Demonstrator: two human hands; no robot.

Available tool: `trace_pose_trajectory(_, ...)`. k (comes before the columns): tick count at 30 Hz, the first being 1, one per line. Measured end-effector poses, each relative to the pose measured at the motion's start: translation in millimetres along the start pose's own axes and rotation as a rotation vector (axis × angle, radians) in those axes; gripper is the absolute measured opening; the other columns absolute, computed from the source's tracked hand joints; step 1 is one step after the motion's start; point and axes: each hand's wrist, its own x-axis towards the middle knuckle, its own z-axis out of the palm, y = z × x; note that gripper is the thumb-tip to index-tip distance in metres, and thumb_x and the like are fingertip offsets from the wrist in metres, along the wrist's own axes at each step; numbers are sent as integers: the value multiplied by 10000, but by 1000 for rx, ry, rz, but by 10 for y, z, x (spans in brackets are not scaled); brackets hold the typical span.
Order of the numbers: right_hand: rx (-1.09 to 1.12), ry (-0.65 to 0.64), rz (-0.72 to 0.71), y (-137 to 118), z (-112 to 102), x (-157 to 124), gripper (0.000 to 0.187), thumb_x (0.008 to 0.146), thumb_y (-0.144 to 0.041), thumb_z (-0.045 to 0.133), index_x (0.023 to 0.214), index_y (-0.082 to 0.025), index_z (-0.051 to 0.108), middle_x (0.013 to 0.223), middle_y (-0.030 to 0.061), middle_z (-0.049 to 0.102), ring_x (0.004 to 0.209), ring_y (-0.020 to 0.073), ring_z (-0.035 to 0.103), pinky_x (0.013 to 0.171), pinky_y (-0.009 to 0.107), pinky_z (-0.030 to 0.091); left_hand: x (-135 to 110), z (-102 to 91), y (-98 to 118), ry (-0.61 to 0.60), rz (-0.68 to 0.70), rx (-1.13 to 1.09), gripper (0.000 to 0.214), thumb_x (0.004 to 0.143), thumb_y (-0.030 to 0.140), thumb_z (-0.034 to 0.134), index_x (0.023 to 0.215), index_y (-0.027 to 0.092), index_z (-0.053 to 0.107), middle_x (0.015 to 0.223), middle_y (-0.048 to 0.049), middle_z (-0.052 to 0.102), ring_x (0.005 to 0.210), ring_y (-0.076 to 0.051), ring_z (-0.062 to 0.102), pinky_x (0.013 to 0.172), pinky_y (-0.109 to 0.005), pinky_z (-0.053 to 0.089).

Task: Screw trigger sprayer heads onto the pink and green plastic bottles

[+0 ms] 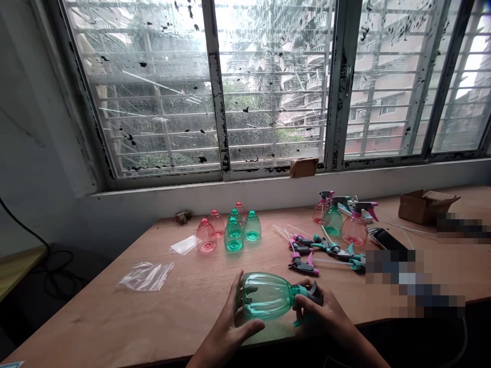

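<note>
At the lower centre of the frame, the neck end of a translucent green ribbed plastic bottle [266, 296] and its dark grey trigger spray head with a teal collar [313, 294] are gripped by the fingers of the right hand [328, 309]. The base is cupped by the left hand [230, 324], its thumb spread away below; how firmly it is held cannot be told. The bottle is held on its side, and the head appears to be seated on the neck, though whether it is fully tightened cannot be judged.

Beyond, right of centre, loose pink-and-grey and teal-and-grey trigger heads [303, 265] are left unfitted on the brown wooden table [199, 317]. Three bottles topped with spray heads [355, 230] are stood behind them, seemingly finished. Six uncapped red and green translucent bottles [233, 237] are grouped left of them, so most of the fitting seems to be left. Clear plastic bags [148, 276] are laid at centre left.

No brand or label can be read; print on the pale blue item [11, 364] in the lower left corner, if any, is illegible.
</note>
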Motion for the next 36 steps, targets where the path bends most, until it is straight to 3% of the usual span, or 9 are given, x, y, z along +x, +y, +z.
trace_pose_trajectory(3, 0, -2, -7, 7, -3, 6, 446, 725, -535, 759, 905, -158, 602, 678, 25, 684, 581, 194, 658, 556, 313, 544, 9, -16, -20, 16, -31, 20, 953, 783, 432, 745, 1516, 265, 159, 1527, -149, 349, 1383, -337, 363, 1147, -485, 284)
trace_pose_trajectory(7, -7, -4, -15, 30, -13, 13, 439, 734, -533, 753, 906, -158, 603, 683, 29, 691, 581, 189, 658, 566, 309, 541, 23, -19, -29, 8, 50, 114, 947, 771, 379, 770, 1500, 349, 166, 1531, -90, 350, 1393, -317, 347, 1151, -471, 289)
trace_pose_trajectory(10, -1, -6, -15, 37, -16, 14, 443, 733, -532, 753, 912, -155, 603, 686, 29, 689, 583, 189, 659, 568, 311, 544, 15, -8, -21, 29, 73, 89, 980, 756, 383, 786, 1506, 324, 157, 1533, -121, 342, 1390, -319, 355, 1148, -479, 292)
trace_pose_trajectory(14, 2, -8, -11, 39, -18, 18, 463, 721, -546, 757, 915, -155, 603, 678, 26, 681, 579, 196, 662, 557, 316, 551, 4, -9, -8, 36, -10, 12, 947, 784, 434, 747, 1516, 272, 169, 1544, -158, 324, 1387, -348, 362, 1129, -500, 321)
trace_pose_trajectory(21, 0, -12, -27, 42, -17, 25, 449, 732, -539, 751, 909, -155, 599, 673, 29, 686, 570, 194, 658, 556, 320, 548, -1, -3, -5, -4, 68, 102, 943, 809, 365, 737, 1514, 359, 112, 1488, -98, 422, 1367, -307, 402, 1138, -467, 313)
trace_pose_trajectory(24, -14, -15, -24, 21, -14, 12, 429, 744, -529, 745, 908, -157, 607, 680, 26, 686, 584, 196, 662, 572, 316, 546, -13, 0, 4, 14, 38, 77, 1004, 781, 409, 754, 1523, 333, 82, 1531, -129, 351, 1347, -338, 422, 1115, -495, 340)
trace_pose_trajectory(28, -15, -15, -16, 16, -15, 12, 427, 747, -520, 747, 922, -157, 605, 683, 26, 688, 589, 198, 662, 575, 313, 542, -5, -14, 5, 42, -18, 66, 937, 784, 442, 741, 1520, 272, 186, 1531, -161, 349, 1343, -372, 420, 1102, -507, 358)
trace_pose_trajectory(32, -10, -5, -25, 21, -14, 16, 424, 751, -516, 745, 914, -152, 601, 678, 27, 682, 579, 190, 654, 571, 309, 538, 13, -10, -8, 5, 30, 80, 977, 776, 354, 769, 1520, 331, 136, 1541, -109, 356, 1369, -336, 400, 1144, -483, 304)
trace_pose_trajectory(36, -45, -10, -3, -9, -3, -1, 437, 742, -536, 743, 915, -157, 611, 695, 35, 691, 600, 206, 670, 578, 314, 545, 6, 13, 33, 30, 41, 74, 1016, 765, 347, 776, 1527, 311, 105, 1563, -108, 319, 1406, -340, 339, 1175, -509, 228)
